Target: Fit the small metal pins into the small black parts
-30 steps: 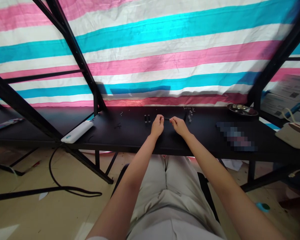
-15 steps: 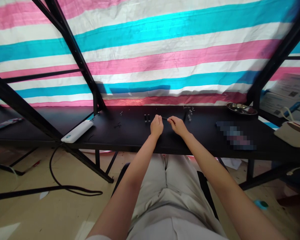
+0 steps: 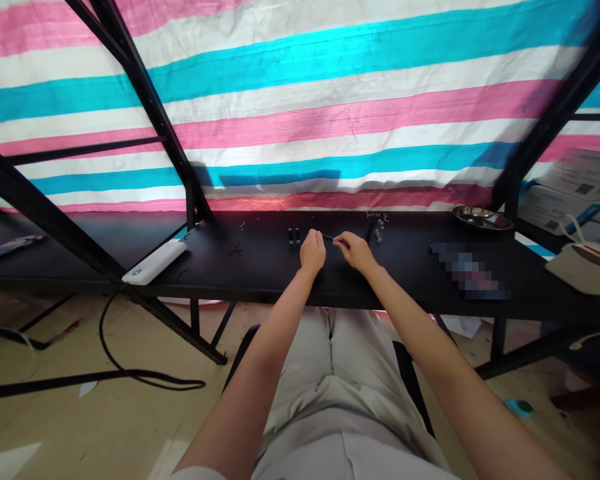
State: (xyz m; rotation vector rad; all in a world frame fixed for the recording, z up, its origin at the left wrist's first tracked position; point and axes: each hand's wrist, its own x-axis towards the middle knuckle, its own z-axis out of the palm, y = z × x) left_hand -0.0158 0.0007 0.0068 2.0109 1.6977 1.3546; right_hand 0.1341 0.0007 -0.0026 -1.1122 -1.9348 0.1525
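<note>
Both my hands are over the middle of the black table. My left hand is closed, pinching one end of a small thin dark part. My right hand is closed too, its fingertips pinched at the part's other end. The two hands are close together. Two small black cylinders stand just left of my left hand. A cluster of small pale pieces lies just right of my right hand.
A white power bank lies at the table's left, a metal bowl at the back right, a white device at far right. Black frame bars slant across the left and right. A striped tarp hangs behind. A cable loops on the floor.
The hands have drawn slightly closer together and the small dark part between them has tilted a little; otherwise nothing moved.
</note>
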